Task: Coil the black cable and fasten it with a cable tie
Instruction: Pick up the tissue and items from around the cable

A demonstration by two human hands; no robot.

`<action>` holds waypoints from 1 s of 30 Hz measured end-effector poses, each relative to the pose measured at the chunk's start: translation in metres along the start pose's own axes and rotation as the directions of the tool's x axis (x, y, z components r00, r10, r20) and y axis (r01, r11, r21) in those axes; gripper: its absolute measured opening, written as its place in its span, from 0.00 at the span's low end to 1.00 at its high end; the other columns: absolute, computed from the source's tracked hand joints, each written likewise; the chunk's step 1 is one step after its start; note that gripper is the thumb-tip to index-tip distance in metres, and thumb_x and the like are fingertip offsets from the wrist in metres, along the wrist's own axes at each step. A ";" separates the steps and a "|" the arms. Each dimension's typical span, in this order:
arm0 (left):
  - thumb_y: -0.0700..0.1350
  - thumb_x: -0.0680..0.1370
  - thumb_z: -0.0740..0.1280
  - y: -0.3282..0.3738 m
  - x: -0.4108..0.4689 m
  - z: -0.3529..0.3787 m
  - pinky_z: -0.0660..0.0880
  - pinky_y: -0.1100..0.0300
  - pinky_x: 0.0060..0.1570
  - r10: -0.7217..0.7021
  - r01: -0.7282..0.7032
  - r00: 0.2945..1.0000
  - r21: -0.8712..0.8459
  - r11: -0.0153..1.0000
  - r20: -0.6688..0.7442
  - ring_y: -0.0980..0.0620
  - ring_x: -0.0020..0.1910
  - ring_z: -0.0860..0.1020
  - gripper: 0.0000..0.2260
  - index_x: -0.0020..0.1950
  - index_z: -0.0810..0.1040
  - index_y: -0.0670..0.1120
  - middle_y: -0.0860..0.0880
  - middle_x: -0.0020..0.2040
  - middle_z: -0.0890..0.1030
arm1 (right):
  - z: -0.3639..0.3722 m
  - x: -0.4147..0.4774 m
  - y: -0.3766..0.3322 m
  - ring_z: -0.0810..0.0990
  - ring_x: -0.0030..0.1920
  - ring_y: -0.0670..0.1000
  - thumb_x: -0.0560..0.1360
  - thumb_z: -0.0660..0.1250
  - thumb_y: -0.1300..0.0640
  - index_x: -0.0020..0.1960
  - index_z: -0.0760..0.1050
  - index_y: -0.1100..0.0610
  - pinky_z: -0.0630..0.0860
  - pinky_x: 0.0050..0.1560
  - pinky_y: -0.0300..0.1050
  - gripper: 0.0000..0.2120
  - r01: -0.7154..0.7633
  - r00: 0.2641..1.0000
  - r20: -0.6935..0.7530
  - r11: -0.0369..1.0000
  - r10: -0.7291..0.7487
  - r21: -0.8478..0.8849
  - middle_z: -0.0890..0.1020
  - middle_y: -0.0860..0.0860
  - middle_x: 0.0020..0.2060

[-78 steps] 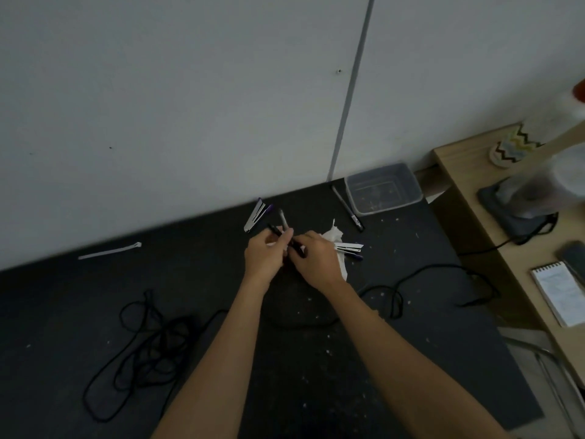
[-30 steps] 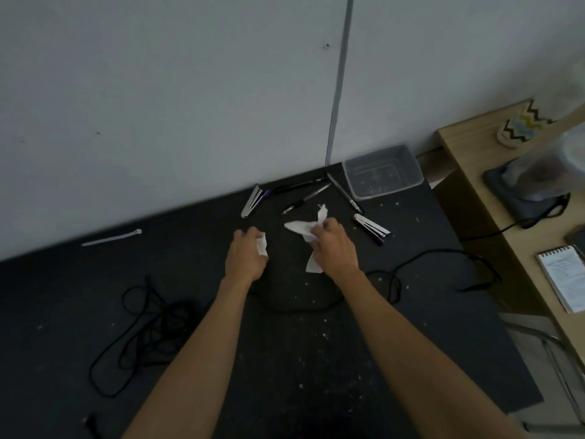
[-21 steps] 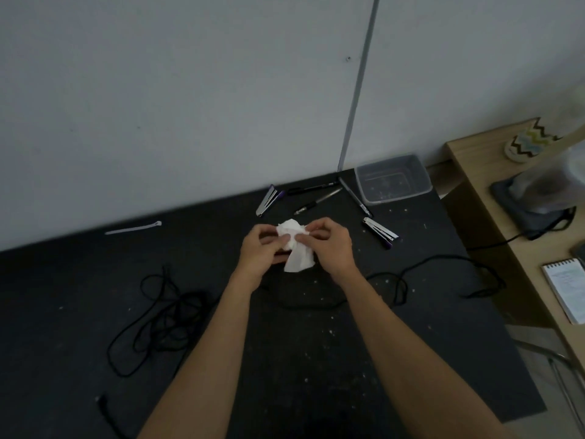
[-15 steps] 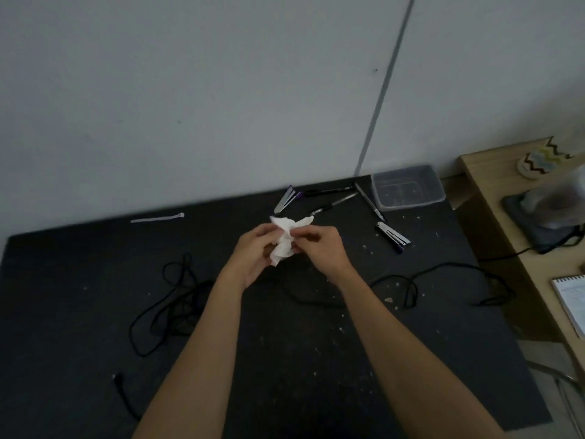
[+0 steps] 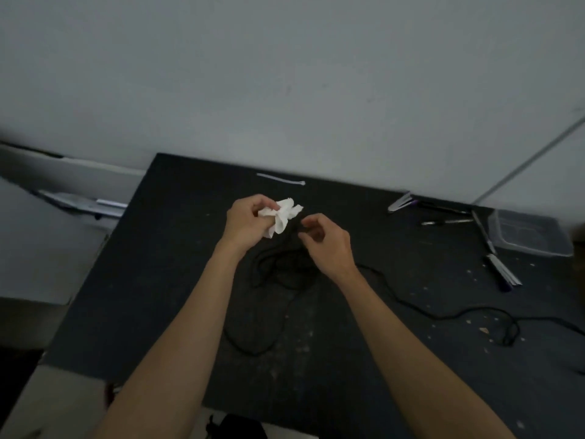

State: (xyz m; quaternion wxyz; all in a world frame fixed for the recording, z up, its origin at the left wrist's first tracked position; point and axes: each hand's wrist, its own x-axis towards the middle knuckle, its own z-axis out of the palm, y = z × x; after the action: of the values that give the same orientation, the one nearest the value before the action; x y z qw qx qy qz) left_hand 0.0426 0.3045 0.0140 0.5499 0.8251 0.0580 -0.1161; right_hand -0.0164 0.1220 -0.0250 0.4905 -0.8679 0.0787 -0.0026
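Black table (image 5: 177, 248): one black cable (image 5: 421, 312), one cable tie (image 5: 280, 179) (white), two hands.

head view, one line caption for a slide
Left hand clutches crumpled white tissue above tangled black cable; cable tie lies unused.

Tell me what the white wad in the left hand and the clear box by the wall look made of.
White wad: probably tissue paper, matte, softly crumpled.
Clear box: likely plastic, translucent and glossy, with a moulded rim.

plain grey wall (image 5: 285, 74), black table (image 5: 177, 248), dim rm light
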 end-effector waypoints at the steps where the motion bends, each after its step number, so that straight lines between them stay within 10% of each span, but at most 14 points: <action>1: 0.37 0.70 0.72 -0.007 -0.002 -0.023 0.79 0.60 0.36 0.008 -0.007 0.999 0.015 1.000 -0.052 0.54 0.42 0.83 0.12 0.41 0.84 0.55 0.52 0.44 0.86 | 0.020 -0.003 -0.013 0.83 0.47 0.48 0.76 0.75 0.60 0.59 0.81 0.54 0.80 0.55 0.43 0.13 0.020 0.999 0.037 1.000 -0.020 -0.014 0.85 0.47 0.50; 15: 0.39 0.73 0.70 -0.193 -0.085 -0.293 0.77 0.63 0.34 -0.033 -0.032 0.897 -0.141 0.990 -0.441 0.53 0.48 0.83 0.11 0.48 0.78 0.55 0.54 0.53 0.84 | 0.328 -0.062 -0.157 0.82 0.56 0.46 0.79 0.73 0.58 0.65 0.79 0.53 0.78 0.59 0.39 0.15 0.242 0.924 0.299 0.970 -0.238 0.023 0.83 0.48 0.57; 30: 0.38 0.74 0.68 -0.396 -0.212 -0.323 0.78 0.65 0.43 0.051 -0.304 0.589 -0.162 0.939 -0.807 0.58 0.49 0.81 0.11 0.54 0.79 0.49 0.55 0.52 0.82 | 0.485 -0.206 -0.110 0.83 0.52 0.45 0.79 0.71 0.61 0.62 0.80 0.56 0.79 0.54 0.34 0.12 0.529 0.788 0.254 0.828 -0.561 0.189 0.85 0.49 0.55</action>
State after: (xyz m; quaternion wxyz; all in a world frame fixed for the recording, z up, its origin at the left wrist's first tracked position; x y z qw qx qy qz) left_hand -0.2098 0.7624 -0.1667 0.5878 0.7044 0.2274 0.3265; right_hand -0.1654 0.6194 -0.1683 0.5209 -0.8159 -0.2504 -0.0173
